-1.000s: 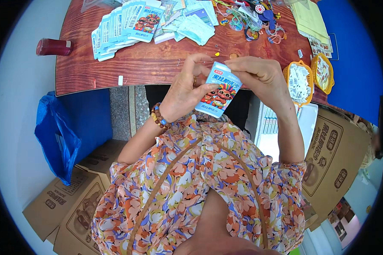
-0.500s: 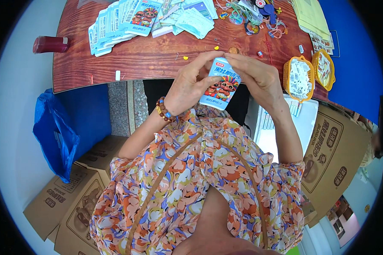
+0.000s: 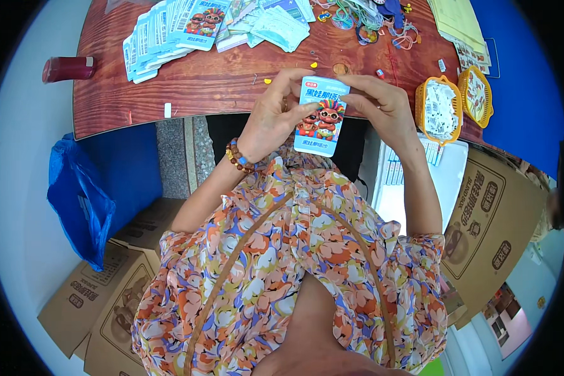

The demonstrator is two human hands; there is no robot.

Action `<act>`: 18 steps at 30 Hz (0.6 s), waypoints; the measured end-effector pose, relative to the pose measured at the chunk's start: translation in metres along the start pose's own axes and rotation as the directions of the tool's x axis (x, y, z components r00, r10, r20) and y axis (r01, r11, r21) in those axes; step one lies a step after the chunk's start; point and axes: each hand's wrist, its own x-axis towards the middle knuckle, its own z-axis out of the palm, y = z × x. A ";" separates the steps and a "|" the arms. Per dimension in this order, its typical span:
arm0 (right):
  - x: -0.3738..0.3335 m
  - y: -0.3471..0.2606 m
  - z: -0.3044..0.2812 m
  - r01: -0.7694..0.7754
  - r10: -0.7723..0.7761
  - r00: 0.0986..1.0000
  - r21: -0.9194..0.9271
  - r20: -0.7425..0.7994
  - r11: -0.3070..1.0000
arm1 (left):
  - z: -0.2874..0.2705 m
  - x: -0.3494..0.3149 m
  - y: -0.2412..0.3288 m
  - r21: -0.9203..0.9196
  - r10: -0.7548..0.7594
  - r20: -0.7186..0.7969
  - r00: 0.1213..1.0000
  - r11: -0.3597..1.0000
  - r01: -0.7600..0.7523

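Observation:
My left hand (image 3: 274, 116), with a beaded bracelet on its wrist, grips the left side of a small pale-blue box (image 3: 316, 145) with two cartoon figures on its front. Its thumb lies across that front. My right hand (image 3: 385, 108) pinches the box at its top right corner, between thumb and fingers. Held just off the table's near edge, the box stands roughly upright with its printed face toward me. At the back of the table is a fanned pile of similar flat blue boxes (image 3: 153, 47), beside loose blue printed packets (image 3: 282, 30).
Two yellow baskets (image 3: 425, 113) holding small papers stand at the table's right. Tangled coloured cords (image 3: 354, 15) lie at the back. A red jar (image 3: 69, 69) rests at the left edge. Below are a blue bag (image 3: 75, 194), a white tray (image 3: 391, 200) and brown cartons (image 3: 492, 219).
The box has turned more upright and shows more of its front. My right hand has shifted from over its top to a pinch at its corner, and its fingers have spread away slightly.

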 end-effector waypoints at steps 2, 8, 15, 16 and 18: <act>-0.002 0.004 0.002 0.032 -0.031 0.999 0.027 -0.009 0.999 | 0.000 0.000 0.001 -0.005 0.009 0.007 1.000 1.000 -0.009; 0.001 0.017 0.003 0.078 -0.073 0.997 0.238 -0.029 0.968 | -0.006 0.005 0.006 0.011 0.019 0.092 0.996 1.000 -0.020; 0.005 0.013 0.008 -0.007 0.002 1.000 0.344 0.013 0.939 | -0.002 0.005 0.006 0.001 0.024 0.091 0.996 1.000 -0.025; 0.004 0.011 0.009 -0.141 0.108 0.989 0.434 0.098 0.890 | -0.001 0.004 0.007 -0.019 0.051 0.073 0.996 0.999 -0.049; 0.004 0.008 0.010 -0.181 0.154 0.983 0.359 0.102 0.916 | 0.000 0.002 0.007 -0.026 0.058 0.057 0.997 0.998 -0.057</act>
